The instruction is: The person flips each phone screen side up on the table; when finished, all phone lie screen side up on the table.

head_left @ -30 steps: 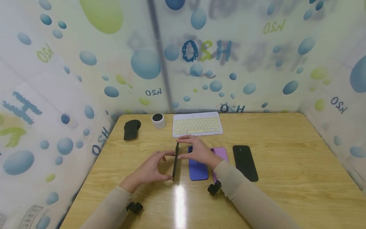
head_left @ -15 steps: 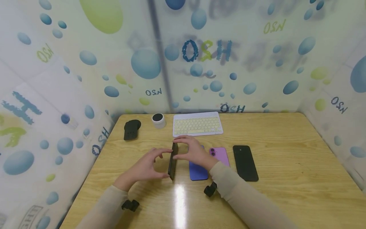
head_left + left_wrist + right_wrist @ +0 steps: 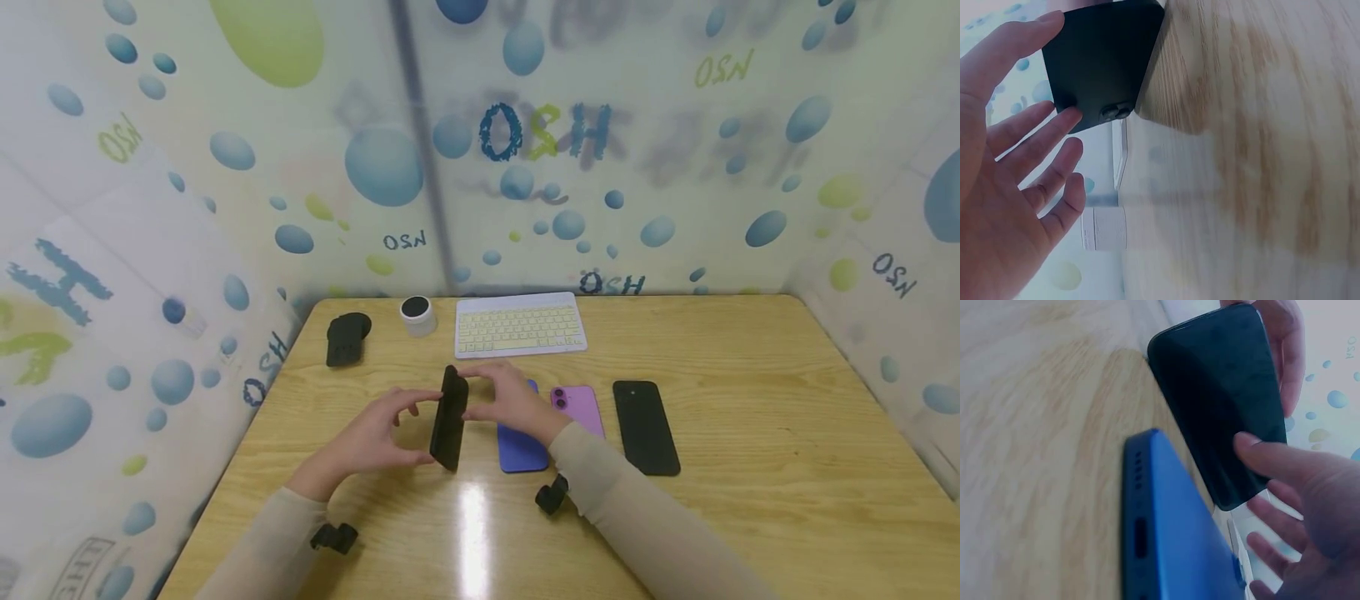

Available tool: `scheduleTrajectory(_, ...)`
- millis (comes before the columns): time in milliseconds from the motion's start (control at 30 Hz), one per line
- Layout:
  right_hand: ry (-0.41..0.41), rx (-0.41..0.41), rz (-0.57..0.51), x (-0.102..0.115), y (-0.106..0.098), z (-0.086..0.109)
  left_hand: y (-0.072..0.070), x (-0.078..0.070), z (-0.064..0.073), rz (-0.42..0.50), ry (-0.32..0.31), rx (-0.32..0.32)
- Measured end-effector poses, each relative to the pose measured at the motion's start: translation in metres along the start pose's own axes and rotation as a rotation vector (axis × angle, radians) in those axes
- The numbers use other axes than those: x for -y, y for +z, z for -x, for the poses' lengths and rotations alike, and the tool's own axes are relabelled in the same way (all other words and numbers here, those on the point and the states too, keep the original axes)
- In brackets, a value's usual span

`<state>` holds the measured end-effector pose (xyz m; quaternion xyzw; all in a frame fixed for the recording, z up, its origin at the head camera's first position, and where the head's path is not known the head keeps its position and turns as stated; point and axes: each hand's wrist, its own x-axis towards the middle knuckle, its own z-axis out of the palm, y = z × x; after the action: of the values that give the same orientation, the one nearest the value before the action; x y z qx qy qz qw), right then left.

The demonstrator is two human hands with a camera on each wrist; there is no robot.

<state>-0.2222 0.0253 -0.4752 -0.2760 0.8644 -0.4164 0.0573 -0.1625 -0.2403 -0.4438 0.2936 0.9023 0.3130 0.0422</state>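
A black smartphone (image 3: 450, 421) stands tilted on a long edge, held between both hands. My left hand (image 3: 375, 433) grips its upper long edge, thumb at the near end and fingertips toward the far end. In the left wrist view, the phone's dark back (image 3: 1104, 62) shows a camera bump near a corner. My right hand (image 3: 513, 404) pinches the far end, with the thumb resting on the dark screen (image 3: 1216, 406) in the right wrist view. Under the right hand lies a blue phone (image 3: 522, 452), partly hidden.
A purple phone (image 3: 583, 404) and another black phone (image 3: 647, 429) lie to the right on the wooden table (image 3: 787, 417). Behind the hands are a white keyboard (image 3: 520, 327), a white cylinder with a dark top (image 3: 417, 317) and a black object (image 3: 346, 340).
The held phone has moved slightly left and tipped over, from edge-on to showing its dark screen. Both hands have shifted left with it, uncovering more of the purple phone.
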Motion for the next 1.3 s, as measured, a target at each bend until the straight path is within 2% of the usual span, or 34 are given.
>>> scheduleTrajectory(100, 0.066, 0.048, 0.080, -0.005, 0.002, 0.000, -0.001, 0.004, 0.001, 0.001, -0.008, -0.002)
scheduleTrajectory(200, 0.087, 0.085, 0.129, -0.009, 0.003, 0.000, -0.002, 0.007, 0.003, -0.007, -0.017, -0.005)
scheduleTrajectory(467, 0.064, 0.104, 0.166, -0.009, 0.003, 0.000, -0.001, 0.012, 0.003, -0.083, -0.039, 0.013)
scheduleTrajectory(900, 0.033, 0.126, 0.208, -0.011, 0.001, -0.001, 0.012, 0.013, 0.000, -0.204, -0.147, 0.066)
scheduleTrajectory(1000, 0.032, 0.138, 0.220, -0.011, 0.000, 0.000, 0.013, 0.011, -0.002, -0.248, -0.148, 0.085)
scheduleTrajectory(1133, 0.038, 0.155, 0.232, -0.010, -0.001, 0.000, 0.013, 0.010, -0.004, -0.296, -0.119, 0.112)
scheduleTrajectory(1300, 0.020, 0.155, 0.258, -0.014, -0.006, 0.002, 0.014, 0.006, -0.005, -0.314, -0.109, 0.116)
